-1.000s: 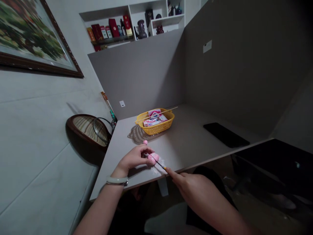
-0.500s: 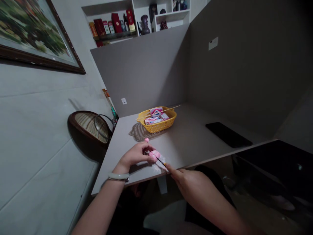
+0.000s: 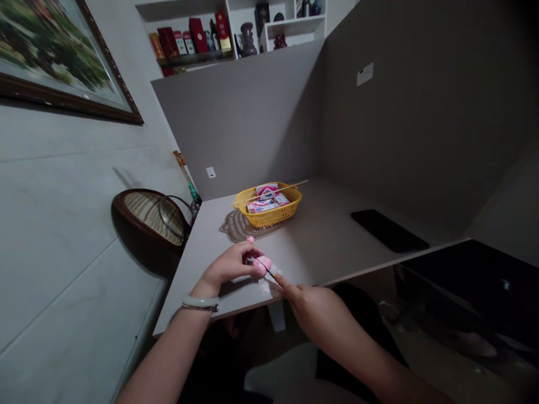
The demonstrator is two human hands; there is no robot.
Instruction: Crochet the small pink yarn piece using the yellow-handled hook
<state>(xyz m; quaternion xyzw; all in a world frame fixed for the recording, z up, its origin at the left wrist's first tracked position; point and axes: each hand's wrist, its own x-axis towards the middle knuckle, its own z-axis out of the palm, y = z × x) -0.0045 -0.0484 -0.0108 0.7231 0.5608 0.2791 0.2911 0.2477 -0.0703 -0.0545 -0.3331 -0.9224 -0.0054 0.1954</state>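
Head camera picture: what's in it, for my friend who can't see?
A left hand holds a pink lump at a table, while the right hand holds a thin tool to it. A yellow basket of boxes sits behind.

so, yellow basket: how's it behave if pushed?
Yellow basket likely slides rather than tips: it looks low and wide. Its sides are perforated and look thin, so probably light for its size, with some flex. The thin stick lying loose-looking across its top may roll or slip off if jolted.

Dim pic — R v. dark; basket (image 3: 275,216) shadow L
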